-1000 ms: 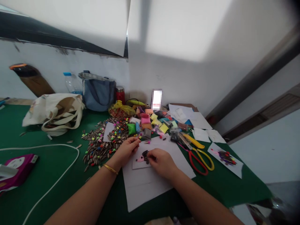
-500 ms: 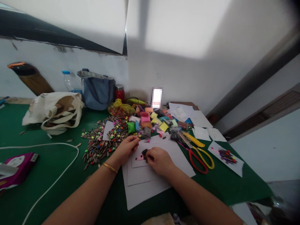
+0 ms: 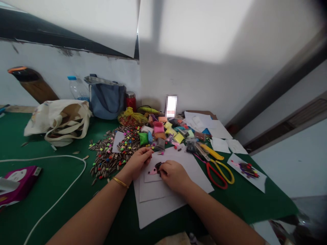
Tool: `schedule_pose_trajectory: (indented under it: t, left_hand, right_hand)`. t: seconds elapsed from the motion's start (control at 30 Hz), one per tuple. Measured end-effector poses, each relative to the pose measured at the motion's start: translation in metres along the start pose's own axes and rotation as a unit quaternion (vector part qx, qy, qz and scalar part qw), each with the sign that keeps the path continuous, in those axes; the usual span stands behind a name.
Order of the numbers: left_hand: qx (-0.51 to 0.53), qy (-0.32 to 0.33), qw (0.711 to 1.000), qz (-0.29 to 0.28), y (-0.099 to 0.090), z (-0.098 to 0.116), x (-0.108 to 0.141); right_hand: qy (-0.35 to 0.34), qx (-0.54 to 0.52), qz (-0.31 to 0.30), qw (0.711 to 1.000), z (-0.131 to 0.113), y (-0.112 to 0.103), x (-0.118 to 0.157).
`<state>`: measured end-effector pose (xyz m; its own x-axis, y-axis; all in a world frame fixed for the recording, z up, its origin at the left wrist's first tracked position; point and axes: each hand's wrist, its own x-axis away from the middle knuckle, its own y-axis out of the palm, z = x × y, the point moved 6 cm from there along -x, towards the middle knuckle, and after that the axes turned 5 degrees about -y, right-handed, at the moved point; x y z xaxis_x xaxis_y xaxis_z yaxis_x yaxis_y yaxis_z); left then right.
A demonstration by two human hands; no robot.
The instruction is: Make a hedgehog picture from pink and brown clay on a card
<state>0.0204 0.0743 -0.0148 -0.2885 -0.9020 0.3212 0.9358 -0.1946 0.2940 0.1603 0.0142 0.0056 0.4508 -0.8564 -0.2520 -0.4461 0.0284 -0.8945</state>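
My right hand (image 3: 175,174) is closed, its fingertips pressed at the dark body of a small hedgehog figure (image 3: 154,170) with a pink face. Those fingers cover part of the figure, and whatever they pinch is hidden. The figure lies on a small white card (image 3: 149,178) atop larger white sheets (image 3: 163,206). Just left of the card my left hand (image 3: 140,162) hovers with thumb and forefinger pinched together; a tiny reddish bit shows at the tips, too small to name. Beside that hand spreads a heap of striped sunflower seeds (image 3: 109,160) mixed with coloured pompoms.
Packets of coloured clay (image 3: 158,128) crowd the back. To the right lie red-and-yellow scissors (image 3: 217,174), a yellow cutter (image 3: 211,151) and a finished hedgehog card (image 3: 258,183). A phone (image 3: 171,106) stands behind; a white cable (image 3: 63,190) and tissue pack (image 3: 19,185) are left.
Both hands keep almost the same positions and pinched shapes. The whole view has shifted very slightly; no object visibly changes place on the table.
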Motion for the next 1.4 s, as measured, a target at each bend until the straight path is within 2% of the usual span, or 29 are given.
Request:
schedule_pose_trajectory:
  t: [0.1,0.23,0.33,0.53,0.87,1.03,1.2,1.4]
  left_hand:
    - [0.014,0.001,1.0,-0.004,0.001,0.002,0.002]
    - [0.054,-0.029,0.998,0.01,0.001,0.005,0.006]
    - [0.1,-0.069,0.992,-0.017,0.005,0.004,0.011]
    - [0.122,-0.059,0.985,-0.104,0.017,0.005,0.019]
    - [-0.006,-0.072,0.993,-0.093,0.028,0.004,0.033]
    - [-0.081,-0.044,0.988,-0.126,0.037,0.005,0.034]
    - [-0.079,-0.035,0.984,-0.158,0.044,0.004,0.034]
    - [-0.087,-0.025,0.989,-0.113,0.038,0.0,0.027]
  right_hand:
    - [-0.011,-0.051,0.046,0.998,0.002,-0.014,0.003]
    - [0.01,-0.128,0.155,0.98,0.016,-0.041,0.004]
    - [0.03,-0.174,0.183,0.967,0.022,-0.045,0.002]
    - [0.0,-0.208,0.149,0.967,0.012,-0.035,-0.006]
    - [0.008,-0.229,0.046,0.972,0.006,-0.034,-0.018]
    - [0.031,-0.251,0.072,0.965,0.007,-0.029,-0.019]
    - [0.09,-0.328,0.125,0.932,0.019,-0.025,-0.013]
    - [0.115,-0.376,0.148,0.907,0.027,-0.02,-0.011]
